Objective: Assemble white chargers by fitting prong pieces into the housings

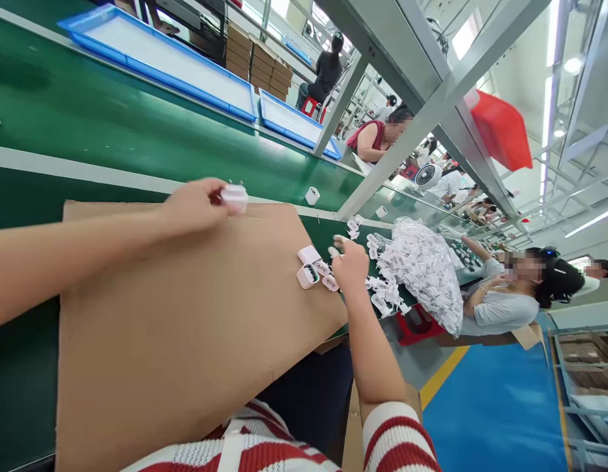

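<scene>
Striped red-and-white sleeves sit right at the bottom of my view, and past them a big sheet of brown cardboard lies on the green worktop.

So my left hand is up over the far edge of the cardboard, fingers pinched together on a small white charger plug, held just above the sheet. My right hand is further right, at the cardboard's corner, fingers curled down among a little cluster of the same white plug housings. Can't tell if it has actually closed on one or is just resting on them, the fingers hide that.

Just beyond that hand, loose white parts are scattered on the green surface, leading into a clear bag stuffed with more of them. One single white plug sits alone on the conveyor strip behind the cardboard.

Further back, two blue trays lie on the belt, and a co-worker in a grey top leans on the worktop next to the bag.
</scene>
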A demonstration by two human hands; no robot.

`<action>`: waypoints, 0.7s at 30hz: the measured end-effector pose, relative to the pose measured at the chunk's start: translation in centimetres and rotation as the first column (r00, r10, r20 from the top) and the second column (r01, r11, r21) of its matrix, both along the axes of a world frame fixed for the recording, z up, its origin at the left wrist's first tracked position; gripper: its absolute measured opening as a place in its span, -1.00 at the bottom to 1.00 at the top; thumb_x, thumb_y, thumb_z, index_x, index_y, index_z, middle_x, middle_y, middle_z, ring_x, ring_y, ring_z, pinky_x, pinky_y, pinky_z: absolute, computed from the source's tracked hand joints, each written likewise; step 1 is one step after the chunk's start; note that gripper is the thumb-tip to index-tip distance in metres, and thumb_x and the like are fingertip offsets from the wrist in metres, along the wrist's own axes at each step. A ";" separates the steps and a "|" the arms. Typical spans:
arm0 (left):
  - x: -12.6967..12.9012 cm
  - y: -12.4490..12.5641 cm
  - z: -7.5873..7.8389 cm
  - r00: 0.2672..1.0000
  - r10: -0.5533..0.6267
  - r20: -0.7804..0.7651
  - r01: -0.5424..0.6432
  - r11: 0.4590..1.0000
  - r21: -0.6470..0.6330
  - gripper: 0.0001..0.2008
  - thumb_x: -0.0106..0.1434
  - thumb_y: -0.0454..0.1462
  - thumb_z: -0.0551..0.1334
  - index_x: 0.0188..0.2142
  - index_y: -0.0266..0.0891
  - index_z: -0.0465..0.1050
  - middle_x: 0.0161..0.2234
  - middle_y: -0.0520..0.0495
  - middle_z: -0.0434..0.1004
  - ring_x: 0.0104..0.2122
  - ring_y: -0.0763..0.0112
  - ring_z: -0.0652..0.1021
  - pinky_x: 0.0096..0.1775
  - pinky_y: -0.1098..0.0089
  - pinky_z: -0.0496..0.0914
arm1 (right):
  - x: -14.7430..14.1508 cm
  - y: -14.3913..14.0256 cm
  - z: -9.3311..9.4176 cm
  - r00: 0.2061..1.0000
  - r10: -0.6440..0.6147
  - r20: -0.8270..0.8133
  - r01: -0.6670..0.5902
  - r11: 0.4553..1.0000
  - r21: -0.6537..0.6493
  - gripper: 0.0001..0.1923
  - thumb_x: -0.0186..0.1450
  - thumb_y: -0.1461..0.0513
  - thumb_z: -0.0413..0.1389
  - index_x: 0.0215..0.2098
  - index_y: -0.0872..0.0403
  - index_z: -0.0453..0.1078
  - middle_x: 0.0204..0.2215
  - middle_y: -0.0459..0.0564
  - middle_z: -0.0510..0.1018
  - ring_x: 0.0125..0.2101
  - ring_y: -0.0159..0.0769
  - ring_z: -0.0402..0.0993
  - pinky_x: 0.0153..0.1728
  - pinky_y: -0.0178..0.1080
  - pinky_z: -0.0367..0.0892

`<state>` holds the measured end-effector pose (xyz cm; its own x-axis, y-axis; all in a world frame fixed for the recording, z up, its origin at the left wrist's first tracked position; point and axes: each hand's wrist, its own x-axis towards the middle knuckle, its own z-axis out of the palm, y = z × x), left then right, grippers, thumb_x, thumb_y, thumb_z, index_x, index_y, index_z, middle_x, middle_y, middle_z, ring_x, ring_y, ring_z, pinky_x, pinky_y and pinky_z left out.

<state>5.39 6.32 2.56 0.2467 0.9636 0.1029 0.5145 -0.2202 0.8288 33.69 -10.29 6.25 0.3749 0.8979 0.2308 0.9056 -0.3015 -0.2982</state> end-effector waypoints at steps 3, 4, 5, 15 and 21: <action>-1.8 6.4 -0.4 0.986 0.160 -0.047 -0.153 0.981 0.120 -0.25 0.00 0.39 0.17 -0.34 -0.28 0.48 -0.46 0.02 0.49 0.03 0.16 0.50 -0.19 0.28 0.13 | 3.6 -0.5 0.2 0.970 -0.245 0.009 0.242 0.953 -0.180 -0.63 0.31 0.20 0.18 0.07 0.07 0.52 0.07 0.16 0.62 0.18 0.10 0.41 0.22 0.14 0.17; -2.4 8.3 -0.7 0.974 0.218 -0.059 -0.209 0.970 0.125 -0.16 -0.01 0.46 0.06 -0.47 -0.34 0.38 -0.56 0.01 0.38 0.10 0.16 0.46 -0.19 0.24 0.04 | 4.3 -0.5 0.0 0.963 -0.270 -0.028 0.256 0.939 -0.231 -0.67 0.27 0.21 0.20 0.00 0.05 0.55 0.04 0.14 0.64 0.15 0.09 0.44 0.21 0.13 0.17; -2.8 9.8 -0.9 0.966 0.249 -0.065 -0.239 0.961 0.138 -0.13 -0.09 0.51 0.02 -0.56 -0.31 0.29 -0.65 0.01 0.27 0.12 0.10 0.45 -0.20 0.24 0.01 | 4.8 -0.3 -0.2 0.958 -0.275 -0.074 0.247 0.932 -0.265 -0.72 0.24 0.22 0.22 -0.07 0.02 0.57 -0.01 0.09 0.66 0.10 0.05 0.49 0.20 0.11 0.20; 4.7 1.8 1.7 0.970 -0.186 -0.155 0.240 0.832 0.501 -0.21 0.38 0.26 -0.06 0.10 -0.41 0.45 0.13 -0.22 0.47 0.38 -0.08 0.02 0.10 0.04 0.05 | 4.4 2.0 -1.0 0.934 -0.139 -0.330 0.147 0.989 -0.002 -0.81 0.25 0.16 0.19 -0.17 0.01 0.43 -0.12 -0.03 0.64 -0.16 -0.26 0.56 -0.09 -0.19 0.43; 11.0 -0.8 0.2 0.532 -0.716 -0.452 0.846 0.465 0.260 -0.14 0.13 -0.27 0.24 0.44 -0.24 0.12 0.43 -0.19 0.18 0.35 0.06 0.26 0.33 0.19 0.18 | 2.0 3.9 -0.6 0.509 0.301 -0.807 0.033 0.929 0.368 -0.62 0.07 0.13 0.36 -0.17 0.01 0.42 -0.16 -0.04 0.61 -0.24 -0.30 0.57 -0.18 -0.20 0.52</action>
